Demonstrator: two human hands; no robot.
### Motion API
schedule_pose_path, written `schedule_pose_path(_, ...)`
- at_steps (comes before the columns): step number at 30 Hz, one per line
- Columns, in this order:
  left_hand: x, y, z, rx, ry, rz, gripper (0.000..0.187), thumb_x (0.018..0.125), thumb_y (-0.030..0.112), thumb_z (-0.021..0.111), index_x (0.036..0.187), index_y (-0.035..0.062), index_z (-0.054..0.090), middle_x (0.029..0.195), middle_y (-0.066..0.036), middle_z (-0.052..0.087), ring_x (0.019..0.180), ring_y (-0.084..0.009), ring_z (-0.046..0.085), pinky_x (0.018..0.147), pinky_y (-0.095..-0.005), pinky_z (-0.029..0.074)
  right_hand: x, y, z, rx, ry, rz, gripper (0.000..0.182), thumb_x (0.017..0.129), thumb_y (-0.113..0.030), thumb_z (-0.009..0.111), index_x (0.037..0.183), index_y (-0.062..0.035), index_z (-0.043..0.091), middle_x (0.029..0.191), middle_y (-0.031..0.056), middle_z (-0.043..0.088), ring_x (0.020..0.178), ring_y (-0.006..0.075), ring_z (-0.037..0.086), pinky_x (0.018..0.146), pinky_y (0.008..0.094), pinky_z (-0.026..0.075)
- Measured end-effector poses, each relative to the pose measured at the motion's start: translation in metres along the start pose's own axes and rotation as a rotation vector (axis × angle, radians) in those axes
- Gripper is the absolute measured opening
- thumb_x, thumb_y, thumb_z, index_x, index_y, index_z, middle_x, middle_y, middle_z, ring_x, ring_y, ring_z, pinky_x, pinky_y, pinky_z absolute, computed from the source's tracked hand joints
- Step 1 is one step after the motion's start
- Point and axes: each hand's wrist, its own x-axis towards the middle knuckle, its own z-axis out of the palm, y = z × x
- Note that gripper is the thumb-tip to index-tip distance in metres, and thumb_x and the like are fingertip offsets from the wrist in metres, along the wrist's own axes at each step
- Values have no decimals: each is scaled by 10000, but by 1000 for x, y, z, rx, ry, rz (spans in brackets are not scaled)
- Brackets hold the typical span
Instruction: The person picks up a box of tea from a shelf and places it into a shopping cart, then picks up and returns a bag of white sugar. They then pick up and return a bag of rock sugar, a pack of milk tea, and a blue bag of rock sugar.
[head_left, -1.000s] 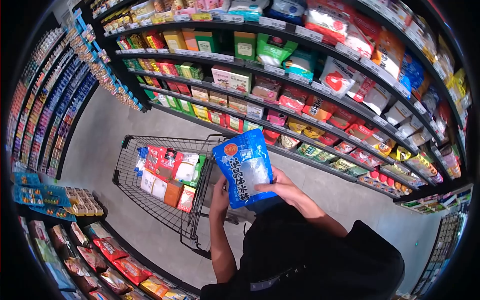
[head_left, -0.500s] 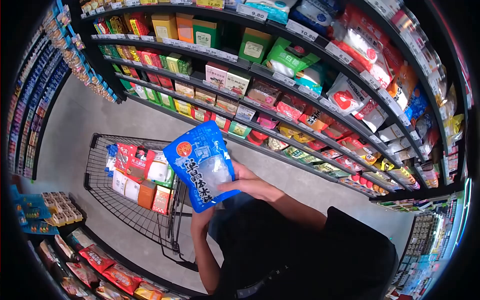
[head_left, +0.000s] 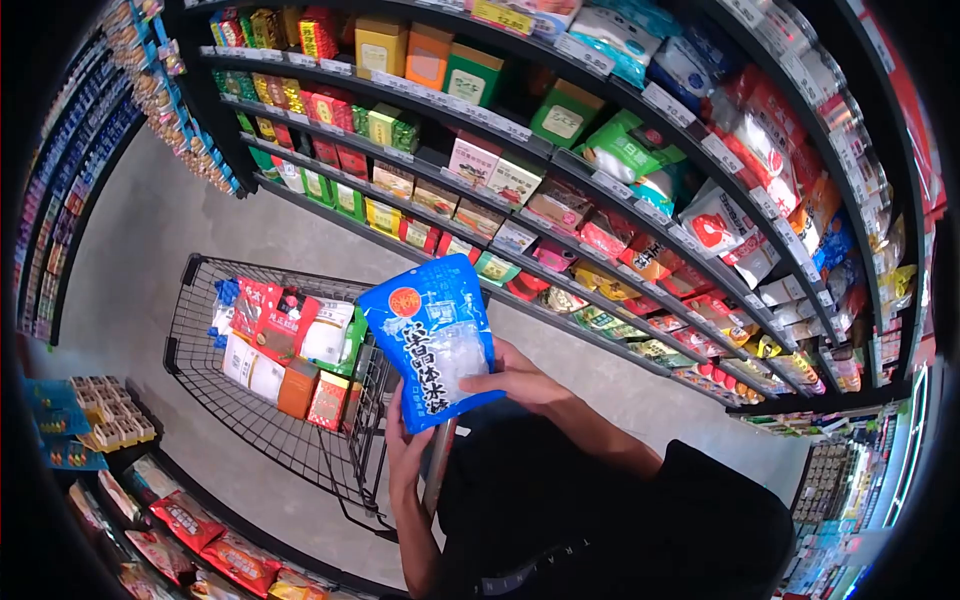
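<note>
A blue bag of rock sugar (head_left: pixel 405 300) with a clear window showing white crystals is held up in front of my body, its printed front facing me and its top tilted slightly left. My right hand (head_left: pixel 520 382) grips the bag's right edge, thumb across the front. At the lower left edge, my left hand (head_left: pixel 405 445) is closed on the bag, with part of its fingers hidden behind. Left of the bag stands a black wire shopping cart (head_left: pixel 250 440) containing a red packet (head_left: pixel 283 325), white packs, a green-edged bag and boxes (head_left: pixel 330 400).
Long shelves (head_left: pixel 440 105) of boxes and bagged goods with price tags run along the far side. Another shelf with red bags (head_left: pixel 240 560) is at lower left, beside a stacked display (head_left: pixel 110 415). Grey floor (head_left: pixel 250 225) lies around the cart.
The bag has shifted right and slightly down in view and sits more upright. My left hand has come up into view at its lower left edge. The shelves appear shifted right and down.
</note>
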Motion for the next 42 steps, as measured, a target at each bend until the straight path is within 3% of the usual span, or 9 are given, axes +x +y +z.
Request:
schedule_pose_path(9,0,21,-29,-464,-152,2,864,723,162,712,1453,2,278,1373,-118,441,1280,-239,429,1100,-386,308,21,31,32,-23,-7,-10,664,801,-41,738,1369,-52,395,1268,79,557,1182,192,524,1018,350,422)
schedule_pose_path(12,3,18,-32,-433,36,-44,777,772,137,722,1429,6,328,1317,-103,492,1221,-218,479,1054,-368,359,26,39,40,-67,10,16,660,808,-48,736,1372,-58,394,1278,76,554,1186,193,522,1029,359,411)
schedule_pose_path(22,12,26,-31,-90,188,34,575,791,186,766,1266,-18,517,1099,-76,631,975,-142,599,871,-285,477,41,17,52,-105,-43,7,511,896,-149,665,1347,-55,443,1250,56,565,1153,170,527,1001,336,426)
schedule_pose_path(26,5,33,-51,473,228,110,611,766,276,812,1229,-28,556,1066,-106,664,963,-167,609,861,-317,485,48,27,32,-331,54,82,328,914,-143,640,1219,-43,573,1105,21,638,991,114,588,854,286,491)
schedule_pose_path(32,11,59,-47,123,168,71,521,815,197,771,1243,0,548,989,-27,658,900,-101,586,820,-270,487,74,-2,39,-433,-29,-2,217,888,-104,668,1096,-44,644,992,-1,675,864,64,598,780,233,465)
schedule_pose_path(37,18,72,-75,125,134,85,549,852,154,727,1324,16,484,1244,-88,546,1092,-124,521,914,-286,452,117,-9,53,-652,-8,-43,156,869,-128,699,999,-45,674,835,-59,636,686,1,468,604,177,340)
schedule_pose_path(39,24,74,-112,267,155,49,505,868,138,705,1318,40,499,1211,-74,558,1076,-136,537,902,-290,458,140,-9,64,-618,19,-79,162,874,-128,693,1002,-32,667,852,-43,644,700,8,492,615,180,365)
schedule_pose_path(40,28,70,-138,350,186,294,427,900,129,654,1297,50,518,1100,-66,601,910,-143,588,805,-275,502,152,-8,69,-582,57,-126,169,880,-129,687,1005,-19,661,870,-27,651,714,15,517,625,184,390)
schedule_pose_path(42,35,91,-186,450,456,75,387,918,228,631,1249,45,548,978,-37,632,876,-138,599,769,-270,505,175,-9,88,-561,94,-199,176,885,-130,683,1007,-6,654,891,-8,657,740,26,542,643,188,414)
